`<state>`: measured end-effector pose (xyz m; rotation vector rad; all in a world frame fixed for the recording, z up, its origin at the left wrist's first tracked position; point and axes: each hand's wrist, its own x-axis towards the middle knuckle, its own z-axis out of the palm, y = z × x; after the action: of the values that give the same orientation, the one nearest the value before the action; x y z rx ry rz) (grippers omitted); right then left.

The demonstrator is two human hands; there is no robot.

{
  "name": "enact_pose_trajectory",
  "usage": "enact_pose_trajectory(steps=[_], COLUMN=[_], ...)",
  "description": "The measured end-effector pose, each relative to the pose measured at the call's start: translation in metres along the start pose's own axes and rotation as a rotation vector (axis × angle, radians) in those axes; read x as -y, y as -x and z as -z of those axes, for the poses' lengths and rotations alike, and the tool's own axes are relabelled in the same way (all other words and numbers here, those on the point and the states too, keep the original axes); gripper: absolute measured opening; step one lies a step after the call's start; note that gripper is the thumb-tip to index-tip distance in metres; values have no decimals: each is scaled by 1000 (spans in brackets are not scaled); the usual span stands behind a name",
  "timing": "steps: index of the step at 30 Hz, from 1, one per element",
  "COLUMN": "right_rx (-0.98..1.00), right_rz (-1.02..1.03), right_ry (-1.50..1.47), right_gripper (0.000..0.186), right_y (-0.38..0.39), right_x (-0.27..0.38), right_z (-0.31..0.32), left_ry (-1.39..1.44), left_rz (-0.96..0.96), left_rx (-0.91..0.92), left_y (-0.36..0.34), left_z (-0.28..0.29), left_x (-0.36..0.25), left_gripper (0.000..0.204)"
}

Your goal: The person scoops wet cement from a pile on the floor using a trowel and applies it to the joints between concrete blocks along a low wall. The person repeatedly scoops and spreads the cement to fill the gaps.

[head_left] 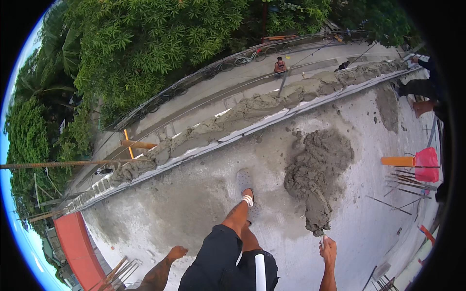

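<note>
Gripping mortar-caked trowel [322,236]

Holding trowel in right hand [328,250] at near end of mortar heap [319,162]. Left of heap, left hand [177,252] with fingers curled; cannot tell whether round anything. Standing left of heap on pale, damp-stained slab [194,191]. Beyond heap, mortar-topped wall [233,120], then road [325,56] and trees [160,43]; right of heap, orange pipe [397,161].

Shorts [211,262] near black, loose cut. Clogs [243,179] grey, rounded, upper dotted with small holes. White band [248,200] round one ankle. Smooth white strip [260,271] overlaps shorts, kind unclear. Left hand [177,252], right hand [328,250], forearms [328,277] bare.
</note>
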<state>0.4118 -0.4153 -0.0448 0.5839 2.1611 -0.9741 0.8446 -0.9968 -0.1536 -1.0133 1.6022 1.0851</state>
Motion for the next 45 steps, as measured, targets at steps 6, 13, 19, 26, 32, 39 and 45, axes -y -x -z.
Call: enact_pose_trajectory(steps=[6, 13, 19, 26, 32, 39, 45], right_rx=[139, 349, 683, 753, 485, 362, 389], right_rz=[198, 427, 577, 1065, 1473, 1396, 854], right_ry=[298, 732, 849, 986, 993, 931, 1019], right_gripper=[56, 49, 44, 52, 38, 28, 35], right_y=[33, 86, 124, 224, 264, 255, 278], right_x=[48, 176, 286, 414, 409, 372, 393], right_z=[-90, -345, -653, -931, -1033, -983, -941], left_ry=[124, 311, 745, 900, 1092, 1304, 1392], left_rz=[-37, 82, 169, 258, 316, 378, 405], left_rx=[-726, -752, -704, -768, -783, -701, -668], left_y=[-20, 9, 33, 39, 44, 50, 52], left_z=[60, 117, 139, 112, 98, 109, 127], left_x=[11, 140, 263, 347, 348, 359, 354], left_gripper=[42, 39, 38, 29, 28, 32, 30])
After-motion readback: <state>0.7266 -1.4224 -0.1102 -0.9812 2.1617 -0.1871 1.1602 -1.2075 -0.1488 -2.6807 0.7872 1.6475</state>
